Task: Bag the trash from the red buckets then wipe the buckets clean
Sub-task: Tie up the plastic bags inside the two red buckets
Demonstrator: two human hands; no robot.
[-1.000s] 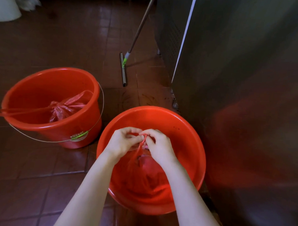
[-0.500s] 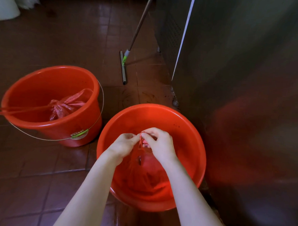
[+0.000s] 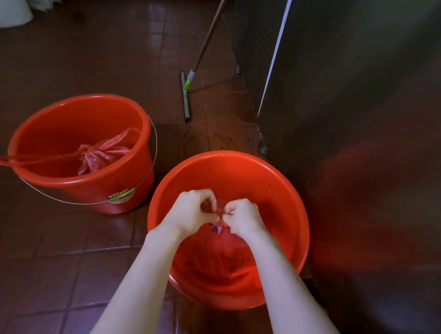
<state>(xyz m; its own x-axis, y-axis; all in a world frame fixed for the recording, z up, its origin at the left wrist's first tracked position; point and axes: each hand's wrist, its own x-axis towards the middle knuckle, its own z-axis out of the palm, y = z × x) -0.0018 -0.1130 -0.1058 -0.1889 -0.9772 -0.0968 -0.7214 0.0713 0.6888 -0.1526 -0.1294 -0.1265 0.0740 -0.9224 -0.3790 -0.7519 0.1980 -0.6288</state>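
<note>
Two red buckets stand on the tiled floor. The near bucket [image 3: 276, 193] holds a red plastic trash bag [image 3: 218, 259]. Above it my left hand [image 3: 190, 210] and my right hand [image 3: 242, 217] both pinch the bag's gathered top, knuckles almost touching. The far-left bucket [image 3: 53, 126] has a wire handle lying down and contains a second red bag [image 3: 100, 155] with a knotted top; one long strip of that bag hangs over the bucket's left rim.
A floor squeegee [image 3: 185, 95] with a long pole leans at the back centre. A tall metal cabinet [image 3: 354, 96] fills the right side, close to the near bucket. A white object [image 3: 10, 7] sits in the far left corner. Brown floor tiles [image 3: 48, 273] surround the buckets.
My hands have dropped slightly lower into the near bucket and drawn together on the bag's top. The left bucket and its bag have not moved.
</note>
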